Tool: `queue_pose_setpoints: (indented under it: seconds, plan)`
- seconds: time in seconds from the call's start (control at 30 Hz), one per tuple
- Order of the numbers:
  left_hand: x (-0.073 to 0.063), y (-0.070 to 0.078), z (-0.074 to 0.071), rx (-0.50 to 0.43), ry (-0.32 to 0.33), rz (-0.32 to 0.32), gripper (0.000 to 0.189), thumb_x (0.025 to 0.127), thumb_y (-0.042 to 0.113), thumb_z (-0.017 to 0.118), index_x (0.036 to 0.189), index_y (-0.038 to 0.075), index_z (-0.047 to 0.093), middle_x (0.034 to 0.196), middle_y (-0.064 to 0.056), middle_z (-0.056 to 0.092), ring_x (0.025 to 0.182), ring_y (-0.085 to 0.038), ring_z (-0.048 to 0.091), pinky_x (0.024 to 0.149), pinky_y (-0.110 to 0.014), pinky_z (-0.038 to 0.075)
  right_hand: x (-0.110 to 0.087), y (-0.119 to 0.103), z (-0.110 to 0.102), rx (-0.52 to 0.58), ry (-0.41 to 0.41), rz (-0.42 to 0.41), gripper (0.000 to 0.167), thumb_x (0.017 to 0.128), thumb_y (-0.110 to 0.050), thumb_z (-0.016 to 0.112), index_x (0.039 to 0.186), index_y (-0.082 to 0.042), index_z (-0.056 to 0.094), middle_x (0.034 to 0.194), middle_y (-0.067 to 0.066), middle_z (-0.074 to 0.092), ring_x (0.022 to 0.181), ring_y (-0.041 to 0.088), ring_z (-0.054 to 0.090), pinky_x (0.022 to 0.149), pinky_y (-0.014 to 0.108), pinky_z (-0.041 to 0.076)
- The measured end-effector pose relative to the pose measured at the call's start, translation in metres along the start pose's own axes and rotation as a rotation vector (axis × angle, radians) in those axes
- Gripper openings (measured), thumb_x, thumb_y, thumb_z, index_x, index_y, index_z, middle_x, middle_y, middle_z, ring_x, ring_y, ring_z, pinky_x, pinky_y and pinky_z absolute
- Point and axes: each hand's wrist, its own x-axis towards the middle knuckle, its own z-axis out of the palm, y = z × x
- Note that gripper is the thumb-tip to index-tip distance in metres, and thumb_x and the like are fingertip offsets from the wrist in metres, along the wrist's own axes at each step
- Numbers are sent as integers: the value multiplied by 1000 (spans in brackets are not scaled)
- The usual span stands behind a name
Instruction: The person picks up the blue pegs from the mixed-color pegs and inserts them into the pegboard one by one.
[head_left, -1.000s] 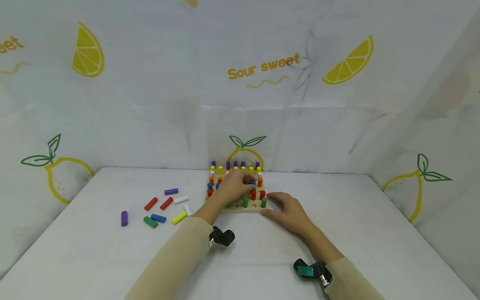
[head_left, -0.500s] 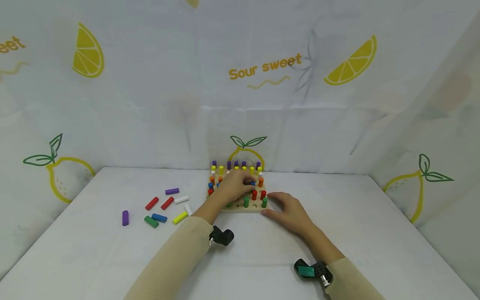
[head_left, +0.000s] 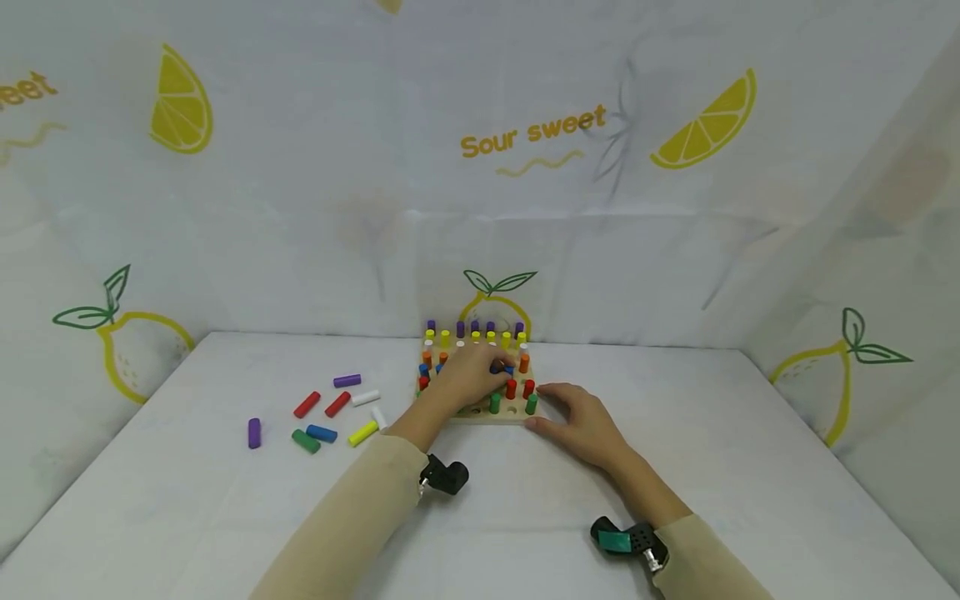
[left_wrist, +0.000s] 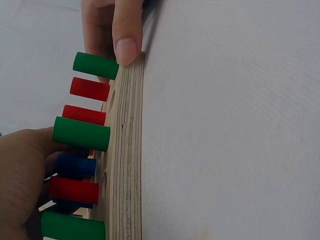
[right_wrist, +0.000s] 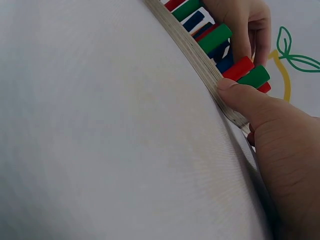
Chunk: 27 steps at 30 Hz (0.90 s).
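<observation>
A wooden pegboard (head_left: 480,420) carries rows of upright colored pegs near the table's back edge. Reaching over its middle, my left hand (head_left: 467,373) pinches a blue peg (head_left: 509,370) standing in the blue row; its palm and wrist hide several pegs and holes. My right hand (head_left: 577,423) holds the board's front right corner, its thumb (right_wrist: 235,90) against the front edge and fingers along the right side. Close to that thumb stands a green peg (left_wrist: 95,65), with a red peg (left_wrist: 89,89) behind it.
Left of the board, loose pegs lie on the white table: a purple peg (head_left: 254,433), a green peg (head_left: 306,442), a blue peg (head_left: 322,433), a yellow peg (head_left: 363,433), and several red, white and purple ones. A lemon-print cloth (head_left: 337,250) hangs behind.
Both hands keep nearly the same place on the board. The left fingers stay at the blue peg; the whole head view has shifted slightly.
</observation>
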Motion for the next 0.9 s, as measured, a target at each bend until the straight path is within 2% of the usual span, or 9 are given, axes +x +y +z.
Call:
queue_pose_setpoints:
  seconds: [0.2,0.43,0.67,0.9]
  plan:
    - [-10,-3,-12,30,-3,17,21,98,29,67,115,18,76,112,2,74,103,-15,65,96,-39,56,0,-1,0,0,-12,36,62,87,-44,77,135,-9,63,139,10,64,136,34,55,113,56,43]
    - [-31,-19,-38,57,39,18,21,99,26,65,114,17,76,110,1,75,97,-14,66,91,-37,57,-1,-1,-1,-10,-19,36,63,88,-45,75,137,-8,61,141,14,62,137,37,53,114,58,42]
    - [-59,-32,-67,88,66,7,19,98,23,66,111,12,77,100,-1,76,90,-16,66,86,-37,58,-2,0,0,-16,-13,26,64,88,-44,75,137,-7,60,141,15,62,137,38,53,113,58,42]
    - [-97,-55,-95,112,77,8,20,99,21,65,112,12,77,104,0,77,98,-18,69,86,-37,59,1,-3,3,-15,-15,17,65,88,-45,75,137,-6,60,140,16,62,137,38,53,113,58,43]
